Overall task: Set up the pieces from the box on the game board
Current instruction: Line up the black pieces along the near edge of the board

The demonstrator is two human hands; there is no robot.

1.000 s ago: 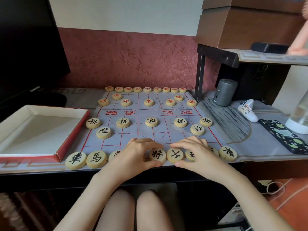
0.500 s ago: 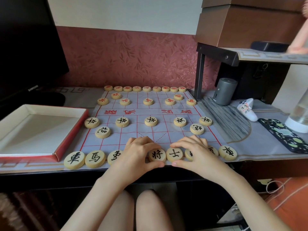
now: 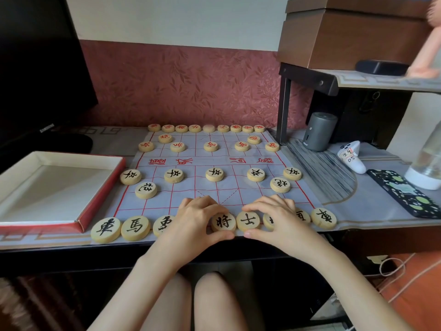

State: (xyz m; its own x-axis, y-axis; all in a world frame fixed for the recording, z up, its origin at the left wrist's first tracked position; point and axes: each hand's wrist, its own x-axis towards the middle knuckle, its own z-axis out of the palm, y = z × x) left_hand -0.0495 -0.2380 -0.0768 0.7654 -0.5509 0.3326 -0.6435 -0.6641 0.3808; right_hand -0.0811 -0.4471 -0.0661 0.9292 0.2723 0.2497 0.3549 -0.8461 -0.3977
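Pieces (image 3: 214, 174): pale discs, black or red characters

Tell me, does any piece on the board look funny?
Yes. The middle piece of the far row shows a blank top, while the red pieces beside it carry characters. It seems to lie face down.

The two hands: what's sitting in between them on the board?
Two round black-lettered pieces, side by side in the near row. The left hand curls round the general piece; the right hand curls round the advisor piece. The head view shows it.
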